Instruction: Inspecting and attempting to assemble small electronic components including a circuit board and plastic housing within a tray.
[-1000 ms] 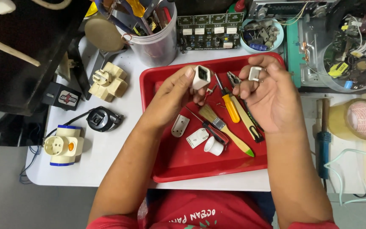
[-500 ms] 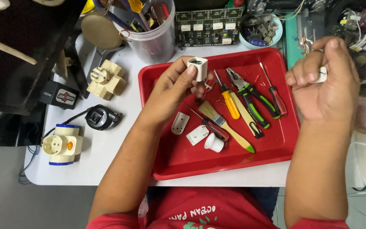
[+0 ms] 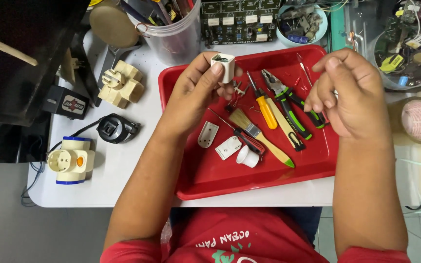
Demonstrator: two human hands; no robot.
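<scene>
A small white plastic plug housing [image 3: 222,65], open at its top, is held above the upper left part of a red plastic tray [image 3: 249,187]. It is pinched between the thumb and fingers [image 3: 216,68] of the left hand [image 3: 196,92]. The right hand [image 3: 349,95] is raised over the right side of the tray, its fingers curled and pressed together at the tips; whether anything is pinched between them cannot be told.

Below the housing, small metal prongs [image 3: 237,92] are seen on the tray floor. Beside them lie a screwdriver with a yellow handle [image 3: 265,107], a pair of pliers with black and green grips [image 3: 291,104] and a thin metal-tipped tool [image 3: 302,63] near the upper rim. A small brush with a pale wooden handle and green tip [image 3: 264,139] is laid diagonally, with a red and black handled tool [image 3: 244,136] just beside it. Nearer the person, a grey flat cover plate [image 3: 207,134], a white flat plug cover [image 3: 228,147] and a small white round cap [image 3: 247,157] are set close together.

The tray rests on a white desk [image 3: 123,185]. To its left are a cream multi-way adapter [image 3: 121,84], a black round adapter [image 3: 115,128], a black boxed adapter [image 3: 66,103] and a cream and blue socket adapter with an orange button [image 3: 70,159]. Behind the tray stand a clear plastic tub of tools [image 3: 171,29], a green circuit board [image 3: 239,22] and a pale blue bowl of small parts [image 3: 300,22]. A roll of tape [image 3: 420,119] lies at the right.
</scene>
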